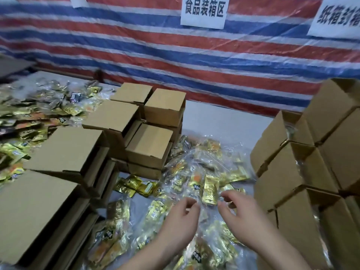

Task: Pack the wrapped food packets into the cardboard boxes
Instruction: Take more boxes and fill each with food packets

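Clear plastic bags filled with gold and orange food packets (196,172) lie heaped in the middle of the table. My left hand (181,219) and my right hand (239,209) hover side by side over the near part of this heap, fingers curled and pinching at the clear wrap of one bag of gold packets (209,189). Whether either hand truly grips the wrap is unclear. Closed cardboard boxes (64,151) are stacked at the left. More boxes (292,172) stand stacked at the right, some with open tops.
A large loose pile of gold packets (35,114) covers the far left of the table. Smaller closed boxes (153,141) stand behind the heap. A red, white and blue striped tarp (175,55) with white paper signs (203,12) hangs behind the table.
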